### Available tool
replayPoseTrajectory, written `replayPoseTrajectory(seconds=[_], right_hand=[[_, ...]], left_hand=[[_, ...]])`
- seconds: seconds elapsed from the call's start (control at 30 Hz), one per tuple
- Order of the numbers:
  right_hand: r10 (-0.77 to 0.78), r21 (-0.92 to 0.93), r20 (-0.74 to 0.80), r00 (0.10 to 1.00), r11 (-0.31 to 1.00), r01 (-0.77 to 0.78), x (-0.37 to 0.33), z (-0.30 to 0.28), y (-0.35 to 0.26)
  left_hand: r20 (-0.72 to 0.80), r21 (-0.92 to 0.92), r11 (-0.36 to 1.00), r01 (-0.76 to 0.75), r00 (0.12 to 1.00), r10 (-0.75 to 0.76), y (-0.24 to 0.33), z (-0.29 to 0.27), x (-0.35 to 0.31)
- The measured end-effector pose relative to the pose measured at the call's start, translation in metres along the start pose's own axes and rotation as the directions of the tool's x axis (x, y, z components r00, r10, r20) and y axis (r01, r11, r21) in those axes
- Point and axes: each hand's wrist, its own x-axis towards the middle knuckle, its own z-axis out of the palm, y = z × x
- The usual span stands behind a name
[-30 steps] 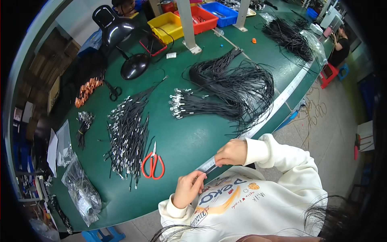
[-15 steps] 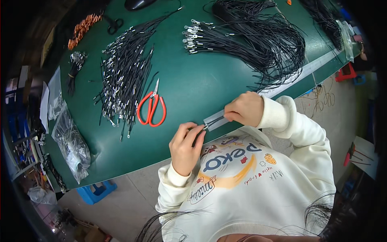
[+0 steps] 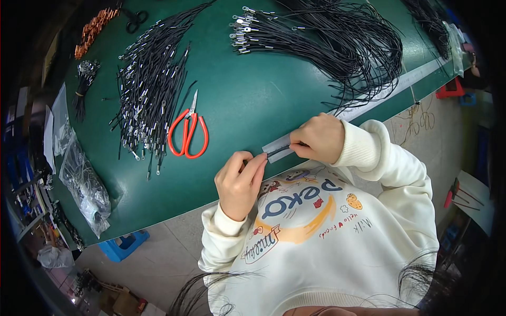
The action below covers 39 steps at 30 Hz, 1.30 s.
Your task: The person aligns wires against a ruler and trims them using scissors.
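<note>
Between my two hands a short black wire is stretched over the near end of a long pale strip on the table. My left hand pinches its left end with thumb and forefinger. Closed round the other end is my right hand, fingers curled. The wire's ends are hidden in my fingers. Left of my hands lie red-handled scissors, blades apart a little and pointing away. Beyond them spreads a pile of short black wires with silver terminals.
A large bundle of long black wires with ring terminals lies at the back right. Copper-coloured pieces, black scissors and a tied wire bunch are far left. Near them is a clear plastic bag. A blue stool stands below.
My left fingers have straightened and closed on the wire's left end, where silver terminals showed before. The view has shifted slightly, so the table's things sit a little further left and up.
</note>
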Motion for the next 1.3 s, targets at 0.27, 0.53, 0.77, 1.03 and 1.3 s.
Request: replayPoseTrajectory(seconds=[0.27,0.53,0.77,1.03,1.3], right_hand=[[0.038,0.050,0.063,0.997,0.998,-0.041,0.003,-0.001,0.005],[0.081,-0.040,0.083,0.993,0.996,-0.078,-0.005,-0.015,0.009],[0.082,-0.029,0.067,0.994,0.996,-0.080,-0.018,-0.021,0.028],[0.132,-0.050,0.158,0.979,0.991,-0.126,-0.028,-0.032,0.033],[0.159,-0.108,0.180,0.971,0.984,-0.141,-0.032,-0.034,0.038]], left_hand=[[0.028,0.010,1.000,-0.029,0.999,0.029,-0.003,0.000,0.002],[0.031,0.048,0.994,-0.094,0.995,0.093,-0.002,0.002,0.005],[0.024,0.051,0.993,-0.107,0.994,0.106,-0.004,0.004,0.003],[0.064,0.080,0.991,-0.112,0.992,0.107,-0.005,0.002,0.002],[0.042,0.055,0.993,-0.109,0.993,0.107,-0.003,0.003,0.005]])
